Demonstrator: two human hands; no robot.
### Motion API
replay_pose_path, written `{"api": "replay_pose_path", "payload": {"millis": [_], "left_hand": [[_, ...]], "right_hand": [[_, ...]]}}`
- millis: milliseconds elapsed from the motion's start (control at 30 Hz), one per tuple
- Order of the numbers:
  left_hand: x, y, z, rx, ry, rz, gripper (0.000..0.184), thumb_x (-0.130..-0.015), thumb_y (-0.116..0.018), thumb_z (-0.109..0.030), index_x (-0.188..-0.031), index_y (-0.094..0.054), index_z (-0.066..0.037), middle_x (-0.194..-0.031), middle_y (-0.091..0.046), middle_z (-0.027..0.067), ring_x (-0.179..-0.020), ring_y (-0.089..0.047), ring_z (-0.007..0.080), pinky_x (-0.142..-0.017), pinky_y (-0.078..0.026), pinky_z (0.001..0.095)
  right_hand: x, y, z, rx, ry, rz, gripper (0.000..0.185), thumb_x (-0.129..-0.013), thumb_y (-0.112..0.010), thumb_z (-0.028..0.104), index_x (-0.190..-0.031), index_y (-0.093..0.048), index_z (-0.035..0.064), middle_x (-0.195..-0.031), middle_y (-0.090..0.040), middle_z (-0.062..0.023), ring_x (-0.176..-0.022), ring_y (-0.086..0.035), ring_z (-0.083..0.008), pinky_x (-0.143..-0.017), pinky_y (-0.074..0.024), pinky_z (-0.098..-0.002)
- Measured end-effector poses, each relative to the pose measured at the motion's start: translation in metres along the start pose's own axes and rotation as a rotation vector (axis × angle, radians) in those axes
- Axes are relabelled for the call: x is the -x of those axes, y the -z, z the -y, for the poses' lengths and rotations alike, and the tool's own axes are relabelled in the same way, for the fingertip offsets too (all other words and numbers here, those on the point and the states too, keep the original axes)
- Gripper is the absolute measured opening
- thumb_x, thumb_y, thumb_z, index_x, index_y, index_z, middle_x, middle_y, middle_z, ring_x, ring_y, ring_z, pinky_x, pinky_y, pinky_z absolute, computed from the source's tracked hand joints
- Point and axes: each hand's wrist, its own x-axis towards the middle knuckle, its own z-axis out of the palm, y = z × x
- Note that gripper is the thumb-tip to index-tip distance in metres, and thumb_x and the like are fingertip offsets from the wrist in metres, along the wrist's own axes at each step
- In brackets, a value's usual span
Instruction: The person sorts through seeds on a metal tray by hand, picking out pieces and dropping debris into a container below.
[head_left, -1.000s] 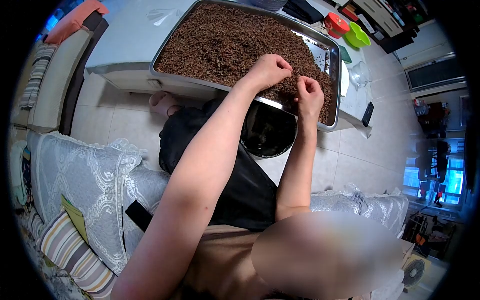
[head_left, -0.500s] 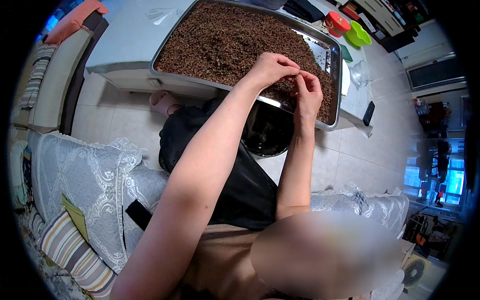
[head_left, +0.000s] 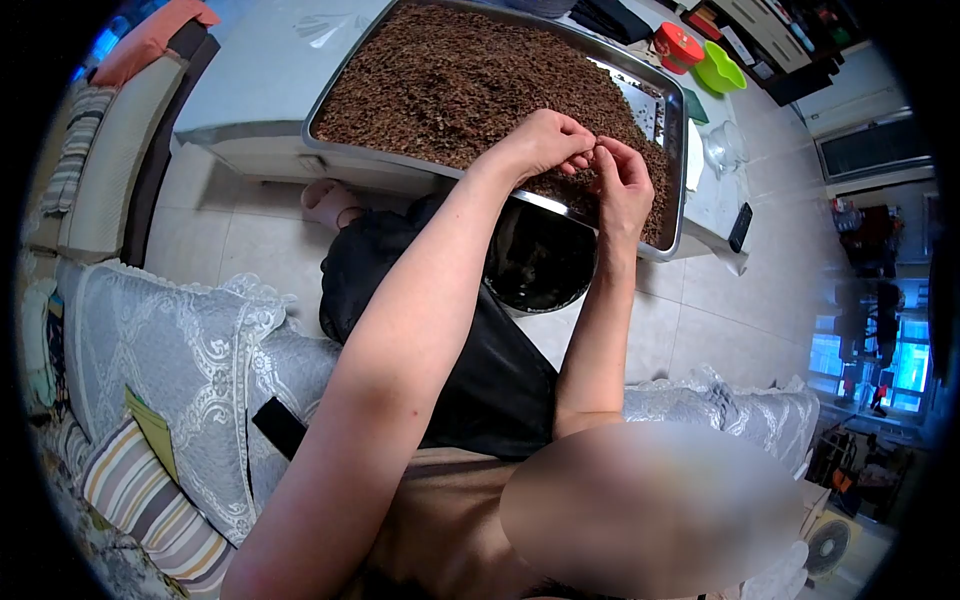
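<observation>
Well, the 2 bare hands meet fingertip to fingertip above the heap of brown bits (head_left: 440, 85), which fills most of the metal tray (head_left: 640, 105) on the white table (head_left: 250, 90). The left hand (head_left: 540, 145) has its fingers curled in; the right hand (head_left: 625, 190) bends thumb and forefinger towards it. I can't tell whether either grips anything. Below the tray's near edge sits 1 black round container (head_left: 535, 265); 1 red tub (head_left: 678, 48) stands beside 1 green bowl (head_left: 720, 68).
</observation>
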Motion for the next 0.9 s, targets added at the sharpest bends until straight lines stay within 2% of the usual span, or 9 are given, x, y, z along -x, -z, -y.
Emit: {"api": "replay_pose_path", "payload": {"millis": [267,300,433,500,567,633,700,767,900], "left_hand": [[0.0,-0.003,-0.003,0.162,0.145,0.009,0.023,-0.097,-0.061,-0.021,-0.1,-0.069,0.0,-0.085,-0.068,0.0023,-0.075,-0.063,0.0074,-0.064,-0.053,0.0208],[0.001,-0.004,-0.005,0.181,0.173,0.01,0.022,-0.097,-0.062,-0.021,-0.099,-0.069,0.0,-0.083,-0.067,0.0022,-0.073,-0.062,0.0073,-0.063,-0.052,0.0206],[-0.006,-0.002,0.011,0.047,-0.004,-0.036,0.024,-0.097,-0.062,-0.027,-0.091,-0.069,-0.004,-0.076,-0.065,0.001,-0.068,-0.059,0.0071,-0.059,-0.049,0.0203],[-0.008,0.004,0.018,0.117,-0.026,0.036,0.02,-0.095,-0.064,-0.022,-0.091,-0.07,-0.004,-0.073,-0.064,0.0005,-0.066,-0.058,0.0077,-0.058,-0.048,0.02],[-0.004,0.002,0.013,0.152,0.052,-0.007,0.012,-0.092,-0.067,-0.012,-0.094,-0.07,-0.001,-0.078,-0.068,0.0027,-0.073,-0.064,0.0087,-0.063,-0.052,0.0209],[-0.018,-0.003,0.027,0.289,0.007,-0.033,0.017,-0.094,-0.064,-0.016,-0.087,-0.072,-0.003,-0.075,-0.07,0.0031,-0.064,-0.062,0.0075,-0.057,-0.05,0.0189],[-0.023,-0.004,0.036,0.239,-0.001,-0.083,0.016,-0.092,-0.068,-0.016,-0.087,-0.072,-0.001,-0.076,-0.072,0.0053,-0.068,-0.066,0.0081,-0.058,-0.052,0.0188],[-0.017,0.001,0.027,0.353,0.066,0.065,0.017,-0.09,-0.063,-0.014,-0.078,-0.07,-0.004,-0.064,-0.063,0.0022,-0.05,-0.054,0.0078,-0.044,-0.04,0.019],[-0.003,0.0,0.007,0.212,0.087,-0.009,0.02,-0.087,-0.061,-0.011,-0.069,-0.068,-0.006,-0.06,-0.061,0.0015,-0.05,-0.053,0.0077,-0.044,-0.039,0.0194]], "right_hand": [[0.007,-0.007,0.015,0.561,0.426,-0.113,0.009,-0.087,-0.067,0.007,-0.095,-0.067,0.0015,-0.089,-0.067,-0.0141,-0.081,-0.066,-0.029,-0.071,-0.0516,-0.037],[0.007,-0.007,0.016,0.594,0.442,-0.108,0.009,-0.087,-0.068,0.008,-0.094,-0.067,0.0014,-0.089,-0.066,-0.0145,-0.082,-0.066,-0.0295,-0.072,-0.0517,-0.0374],[0.006,-0.008,0.011,0.596,0.515,-0.099,0.011,-0.087,-0.069,0.009,-0.094,-0.066,0.0011,-0.089,-0.066,-0.0157,-0.081,-0.066,-0.0313,-0.072,-0.0519,-0.0389],[0.004,-0.009,0.007,0.57,0.596,-0.138,0.011,-0.087,-0.069,0.009,-0.094,-0.067,0.0015,-0.088,-0.066,-0.0148,-0.079,-0.066,-0.0312,-0.072,-0.0518,-0.0389],[0.004,-0.01,0.006,0.57,0.598,-0.149,0.01,-0.086,-0.07,0.01,-0.092,-0.067,0.0028,-0.086,-0.066,-0.0134,-0.077,-0.065,-0.03,-0.07,-0.0515,-0.0381],[0.005,-0.01,0.005,0.592,0.634,-0.161,0.009,-0.086,-0.07,0.012,-0.091,-0.068,0.0047,-0.083,-0.065,-0.0114,-0.074,-0.064,-0.0282,-0.067,-0.0509,-0.037],[0.005,-0.007,0.004,0.641,0.687,-0.149,0.008,-0.085,-0.072,0.013,-0.089,-0.068,0.0065,-0.079,-0.063,-0.0092,-0.07,-0.062,-0.0271,-0.063,-0.0499,-0.0358],[0.006,-0.004,0.003,0.69,0.637,-0.112,0.012,-0.088,-0.071,0.014,-0.094,-0.071,0.0042,-0.083,-0.068,-0.0104,-0.073,-0.065,-0.0204,-0.069,-0.0515,-0.0312],[0.007,-0.004,0.001,0.617,0.513,-0.075,0.017,-0.089,-0.07,0.018,-0.096,-0.07,0.0029,-0.086,-0.07,-0.0125,-0.076,-0.068,-0.0222,-0.071,-0.0525,-0.0314]]}}
